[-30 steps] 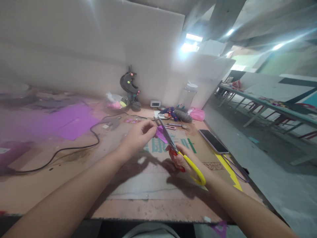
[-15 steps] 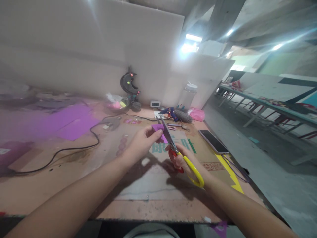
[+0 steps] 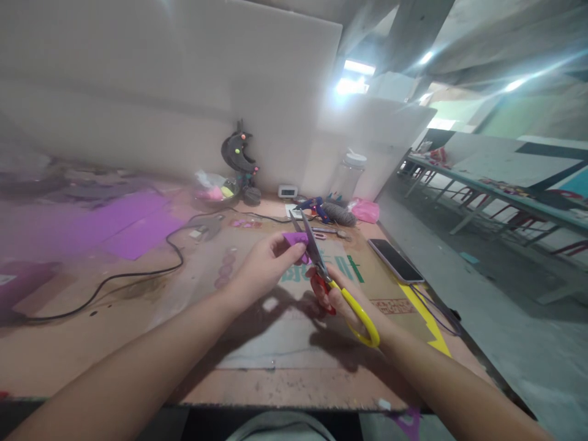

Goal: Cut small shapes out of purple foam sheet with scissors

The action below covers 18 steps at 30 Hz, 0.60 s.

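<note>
Left hand [image 3: 261,267] is hovering above the counter [image 3: 114,334], its grip pinching closed on a small purple scrap [image 3: 293,239] at its 1 o'clock. Right hand [image 3: 343,301], fingers curling through the yellow and red handles, is gripping the scissors [image 3: 316,254] firmly; the blades are pointing to 11 o'clock, tips slightly parted, touching the scrap's right edge. A phone [image 3: 395,261] is lying at 2 o'clock, purple sheets [image 3: 133,228] at 10 o'clock.

Item 1: small purple scrap [image 3: 294,240], pinched in your left hand [image 3: 260,269] above the desk [image 3: 114,331].
Item 2: scissors [image 3: 316,257], yellow and red handles, blades parted at the scrap's right edge, gripped in your right hand [image 3: 342,300].
</note>
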Each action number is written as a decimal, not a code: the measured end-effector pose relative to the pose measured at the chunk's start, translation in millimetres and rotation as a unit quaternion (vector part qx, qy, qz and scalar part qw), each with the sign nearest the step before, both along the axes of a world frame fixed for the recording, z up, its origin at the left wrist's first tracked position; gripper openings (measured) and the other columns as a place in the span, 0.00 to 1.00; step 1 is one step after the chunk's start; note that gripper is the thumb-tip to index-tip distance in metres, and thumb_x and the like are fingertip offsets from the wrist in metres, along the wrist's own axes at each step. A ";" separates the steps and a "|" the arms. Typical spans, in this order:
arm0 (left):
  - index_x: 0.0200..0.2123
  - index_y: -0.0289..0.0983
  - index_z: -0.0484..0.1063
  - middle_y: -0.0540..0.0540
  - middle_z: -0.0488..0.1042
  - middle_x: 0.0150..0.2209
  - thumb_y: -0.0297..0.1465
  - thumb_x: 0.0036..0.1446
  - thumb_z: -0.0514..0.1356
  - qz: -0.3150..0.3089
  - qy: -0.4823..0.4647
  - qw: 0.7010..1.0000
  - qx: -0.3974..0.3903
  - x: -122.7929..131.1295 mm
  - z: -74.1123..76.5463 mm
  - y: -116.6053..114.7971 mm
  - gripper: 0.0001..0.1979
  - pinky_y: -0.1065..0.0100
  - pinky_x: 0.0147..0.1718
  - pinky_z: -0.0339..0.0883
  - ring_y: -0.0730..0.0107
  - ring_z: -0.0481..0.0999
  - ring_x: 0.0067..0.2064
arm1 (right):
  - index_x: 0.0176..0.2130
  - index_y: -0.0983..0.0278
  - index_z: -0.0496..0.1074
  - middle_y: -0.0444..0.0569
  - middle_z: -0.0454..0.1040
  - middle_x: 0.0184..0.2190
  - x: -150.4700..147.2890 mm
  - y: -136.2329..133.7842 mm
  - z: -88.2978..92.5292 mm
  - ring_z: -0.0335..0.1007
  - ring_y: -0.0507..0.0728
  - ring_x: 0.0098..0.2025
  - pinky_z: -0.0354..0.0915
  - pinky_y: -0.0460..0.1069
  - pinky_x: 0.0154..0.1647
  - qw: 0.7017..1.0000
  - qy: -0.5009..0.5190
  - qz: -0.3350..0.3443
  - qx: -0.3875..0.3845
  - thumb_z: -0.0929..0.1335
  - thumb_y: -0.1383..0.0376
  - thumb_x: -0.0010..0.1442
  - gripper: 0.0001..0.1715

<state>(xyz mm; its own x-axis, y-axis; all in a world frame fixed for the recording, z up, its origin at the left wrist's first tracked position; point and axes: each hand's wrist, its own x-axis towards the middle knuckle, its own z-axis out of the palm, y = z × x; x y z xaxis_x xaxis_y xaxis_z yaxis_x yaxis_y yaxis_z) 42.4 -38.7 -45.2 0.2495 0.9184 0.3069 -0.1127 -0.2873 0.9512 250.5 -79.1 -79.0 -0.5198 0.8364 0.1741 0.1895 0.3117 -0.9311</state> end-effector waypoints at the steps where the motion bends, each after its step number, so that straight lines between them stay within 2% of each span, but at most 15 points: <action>1: 0.37 0.37 0.74 0.48 0.79 0.32 0.37 0.59 0.62 -0.002 0.001 1.000 0.003 -0.4 -0.3 0.1 0.09 0.66 0.40 0.73 0.68 0.78 0.36 | 0.57 0.59 0.64 0.45 0.60 0.35 -0.1 0.1 -0.3 0.51 0.53 0.29 0.55 0.48 0.28 1.000 0.007 -0.002 -0.001 0.61 0.36 0.64 0.38; 8: 0.36 0.37 0.74 0.49 0.79 0.32 0.37 0.60 0.62 0.002 0.012 1.000 0.009 -1.5 -2.2 1.0 0.09 0.66 0.40 0.73 0.68 0.78 0.36 | 0.55 0.60 0.65 0.45 0.60 0.34 -0.8 -1.6 1.8 0.50 0.53 0.29 0.54 0.49 0.27 1.000 0.021 -0.007 -0.013 0.62 0.37 0.64 0.36; 18: 0.36 0.36 0.73 0.49 0.77 0.31 0.37 0.58 0.63 0.003 -0.014 1.000 -0.006 -0.2 -1.5 1.9 0.10 0.67 0.39 0.72 0.68 0.77 0.35 | 0.54 0.61 0.64 0.44 0.59 0.33 -1.4 -2.1 6.1 0.51 0.52 0.29 0.55 0.48 0.28 1.000 0.007 0.000 0.009 0.62 0.37 0.65 0.35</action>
<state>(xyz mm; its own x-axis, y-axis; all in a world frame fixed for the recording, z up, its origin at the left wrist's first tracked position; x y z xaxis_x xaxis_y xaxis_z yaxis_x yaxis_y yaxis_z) 42.2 -36.8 -46.7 0.2347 0.9236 0.3030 -0.1384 -0.2768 0.9509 249.1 -81.2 -72.9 -0.5167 0.8333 0.1964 0.1774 0.3287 -0.9276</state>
